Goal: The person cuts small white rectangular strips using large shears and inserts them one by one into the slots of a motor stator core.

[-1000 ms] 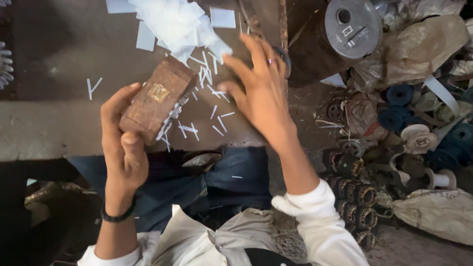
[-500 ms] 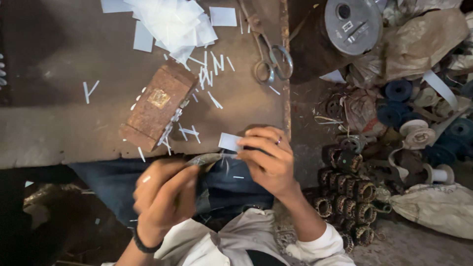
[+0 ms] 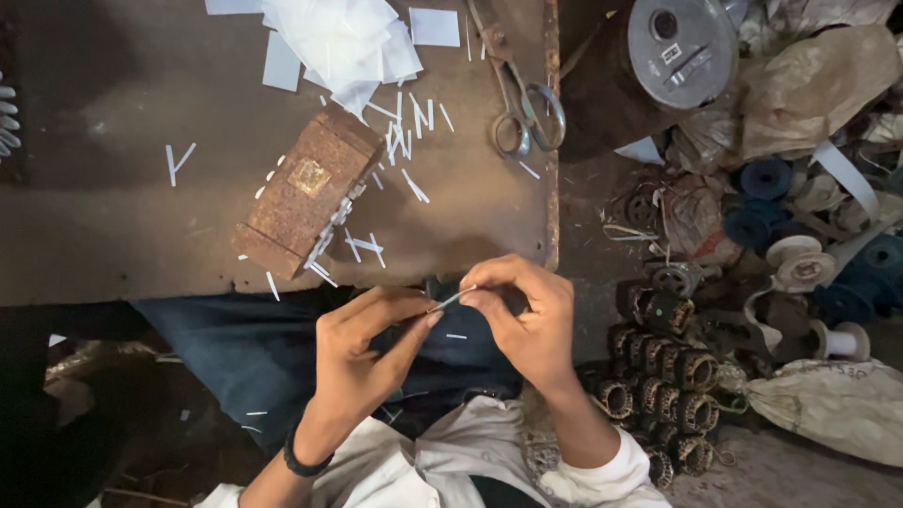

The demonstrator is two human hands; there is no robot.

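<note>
The left hand [image 3: 362, 353] and right hand [image 3: 527, 315] are pinching one thin white strip [image 3: 454, 299] between closed fingertips, over the lap at 6 o'clock from the rusty block [image 3: 306, 193]. Risk: uneven pull is likely bending or dropping the strip

Your bench [image 3: 113, 235] is a worn brown board, and it's littered. A rusty brown block [image 3: 306, 193] lies tilted near the middle, close to the near edge. White paper squares [image 3: 343, 38] pile up along the far edge, with thin white strips [image 3: 409, 132] scattered from the pile down past the block. A pair of scissors [image 3: 517, 103] lies by the right edge, handles toward you. Two crossed strips [image 3: 177, 160] lie apart toward the left.
</note>
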